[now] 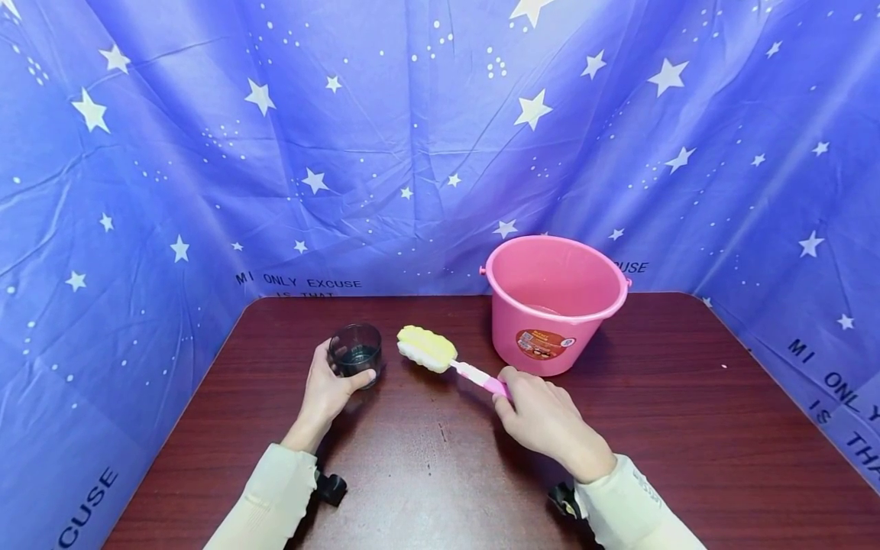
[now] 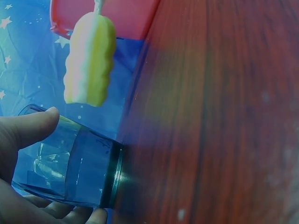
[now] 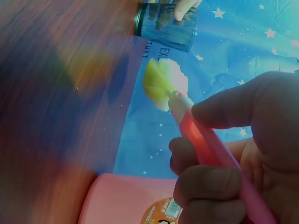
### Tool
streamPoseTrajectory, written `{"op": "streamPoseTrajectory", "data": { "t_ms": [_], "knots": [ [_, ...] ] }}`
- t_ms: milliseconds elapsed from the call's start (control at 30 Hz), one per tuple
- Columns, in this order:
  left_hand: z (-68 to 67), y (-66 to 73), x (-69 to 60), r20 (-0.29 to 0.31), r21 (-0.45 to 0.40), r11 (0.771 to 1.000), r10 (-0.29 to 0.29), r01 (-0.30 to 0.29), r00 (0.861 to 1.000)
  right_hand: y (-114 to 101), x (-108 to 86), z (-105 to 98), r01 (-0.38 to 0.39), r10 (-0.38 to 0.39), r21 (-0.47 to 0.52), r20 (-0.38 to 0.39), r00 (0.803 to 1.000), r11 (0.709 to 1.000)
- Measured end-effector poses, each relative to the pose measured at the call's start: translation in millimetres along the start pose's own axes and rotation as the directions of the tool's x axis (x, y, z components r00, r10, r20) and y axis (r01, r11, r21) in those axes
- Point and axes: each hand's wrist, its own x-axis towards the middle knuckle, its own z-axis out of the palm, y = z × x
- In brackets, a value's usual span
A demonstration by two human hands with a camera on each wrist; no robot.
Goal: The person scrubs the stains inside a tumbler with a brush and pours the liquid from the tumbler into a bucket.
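A dark, see-through glass cup (image 1: 357, 353) stands on the table at the left, its mouth facing up. My left hand (image 1: 331, 388) grips it, thumb on the near side and fingers around the far side, as the left wrist view of the cup (image 2: 70, 163) shows. In my right hand (image 1: 546, 418) is the pink handle of a sponge bottle brush (image 1: 428, 349), fingers curled round it. The yellow and white sponge head points left, above the table and apart from the cup. The right wrist view shows the handle (image 3: 205, 144) within the curled fingers.
Behind my right hand a pink bucket (image 1: 550, 305) with an orange label stands on the dark red wooden table (image 1: 412, 473). A blue curtain (image 1: 385, 153) with white stars hangs along the back and both sides of the table.
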Motion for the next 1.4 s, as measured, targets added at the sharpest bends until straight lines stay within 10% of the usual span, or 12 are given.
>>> {"op": "streamPoseTrajectory", "data": {
  "t_ms": [1400],
  "knots": [
    [0.1, -2.0, 0.9, 0.003, 0.054, 0.999, 0.003, -0.003, 1.0, -7.9, 0.1, 2.2, 0.093, -0.076, 0.077, -0.201, 0.977, 0.993]
  ]
}}
